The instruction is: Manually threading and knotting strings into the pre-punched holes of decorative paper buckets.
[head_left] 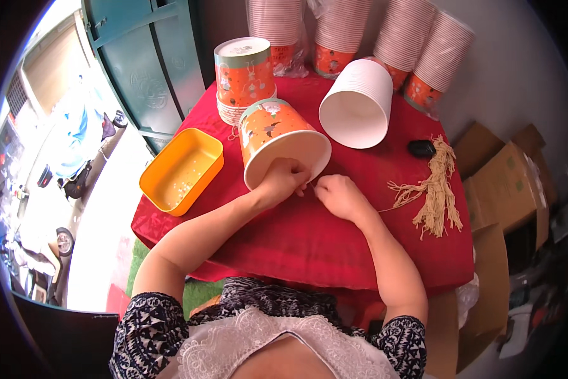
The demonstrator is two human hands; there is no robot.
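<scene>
An orange printed paper bucket (276,129) lies tilted on the red tablecloth, its white mouth facing me. My left hand (286,179) reaches into that mouth, fingers closed at the lower rim. Just right of the rim, my right hand (339,196) is closed in a pinch on a thin string (386,210). The string trails from under my right wrist toward a bundle of beige cords (441,189) at the table's right side. Both sets of fingertips are close together, and exactly what lies between them is partly hidden.
A yellow plastic box (183,170) with small white bits stands at left. Behind are an upside-down stacked bucket (245,72) and a white-mouthed bucket (355,104) on its side. Tall bucket stacks (405,35) line the back. A black object (421,148) and cardboard boxes (505,183) are right.
</scene>
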